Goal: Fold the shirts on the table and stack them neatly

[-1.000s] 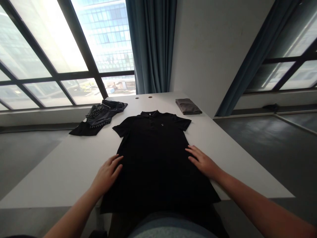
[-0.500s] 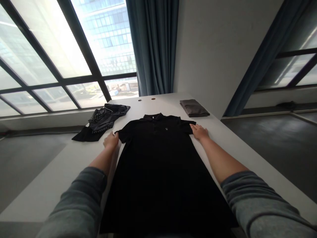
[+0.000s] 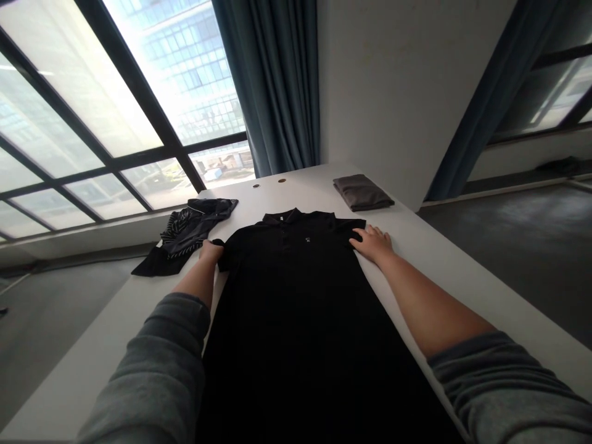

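The polo shirt (image 3: 296, 320) on the white table (image 3: 296, 185) is plain black, with one small pale logo (image 3: 308, 238) on the chest. At far left lies a dark garment (image 3: 182, 231) with black and white stripes, and at far right a folded cloth (image 3: 362, 192) is brownish grey. The curtain (image 3: 266, 80) is dark blue-green. The person's left sleeve (image 3: 152, 364) and right sleeve (image 3: 504, 382) are grey.

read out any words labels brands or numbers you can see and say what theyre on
No word, brand or number can be read.
The small light emblem on the chest of the black polo shirt is too small to read.
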Available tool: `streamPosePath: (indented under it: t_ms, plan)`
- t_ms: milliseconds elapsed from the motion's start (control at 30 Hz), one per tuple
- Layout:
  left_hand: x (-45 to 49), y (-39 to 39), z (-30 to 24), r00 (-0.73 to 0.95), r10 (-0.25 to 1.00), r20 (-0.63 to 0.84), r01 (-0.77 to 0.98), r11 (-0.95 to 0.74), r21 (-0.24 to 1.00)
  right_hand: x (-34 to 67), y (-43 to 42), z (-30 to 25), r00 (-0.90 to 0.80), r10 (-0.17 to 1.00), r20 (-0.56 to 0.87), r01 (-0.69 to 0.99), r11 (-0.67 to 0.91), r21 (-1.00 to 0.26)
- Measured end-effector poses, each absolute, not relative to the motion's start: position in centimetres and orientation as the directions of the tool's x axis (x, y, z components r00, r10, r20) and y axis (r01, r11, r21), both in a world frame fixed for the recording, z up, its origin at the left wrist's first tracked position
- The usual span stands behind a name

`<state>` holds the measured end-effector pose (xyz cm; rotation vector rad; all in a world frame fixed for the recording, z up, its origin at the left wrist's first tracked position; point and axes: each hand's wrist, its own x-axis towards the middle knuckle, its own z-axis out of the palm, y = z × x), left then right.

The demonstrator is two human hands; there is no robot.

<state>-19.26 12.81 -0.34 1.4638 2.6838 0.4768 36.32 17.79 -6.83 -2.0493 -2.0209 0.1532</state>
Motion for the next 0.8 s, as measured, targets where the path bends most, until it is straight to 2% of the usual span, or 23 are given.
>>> streamPosePath:
  t_ms: [133, 267, 400, 467, 567, 667, 800]
  plan:
    - [-16.3, 13.3, 1.5, -0.565, 0.812, 0.143, 0.805, 0.506, 0.310, 36.2, 17.9, -6.7, 0.022, 0.996, 0.089, 0.963, 0.002, -0.270]
    - [-10.9, 14.2, 2.6, -0.461, 0.864, 0.203, 0.876, 0.405, 0.263, 36.1, 17.9, -6.7, 0.025, 0.996, 0.084, 0.963, -0.002, -0.269]
    - [-5.6, 15.1, 1.4, -0.338, 0.934, 0.118, 0.934, 0.318, 0.160, 36.0, 17.6, -6.5, 0.021, 0.996, 0.084, 0.965, 0.002, -0.262]
    - [-3.8, 15.1, 0.2, -0.300, 0.952, 0.059, 0.946, 0.289, 0.145, 36.0, 17.4, -6.3, 0.015, 0.997, 0.081, 0.967, 0.006, -0.256]
    - [-2.7, 14.8, -1.5, -0.262, 0.964, 0.046, 0.958, 0.254, 0.130, 35.9, 17.3, -6.1, 0.017, 0.997, 0.071, 0.966, 0.002, -0.257]
    - [-3.5, 14.3, -2.1, -0.284, 0.954, 0.098, 0.954, 0.272, 0.123, 35.8, 17.4, -6.1, 0.021, 0.997, 0.071, 0.963, -0.001, -0.269]
    - [-6.3, 14.4, -2.0, -0.395, 0.912, 0.111, 0.916, 0.381, 0.126, 35.7, 17.6, -6.2, 0.017, 0.997, 0.070, 0.956, 0.005, -0.294]
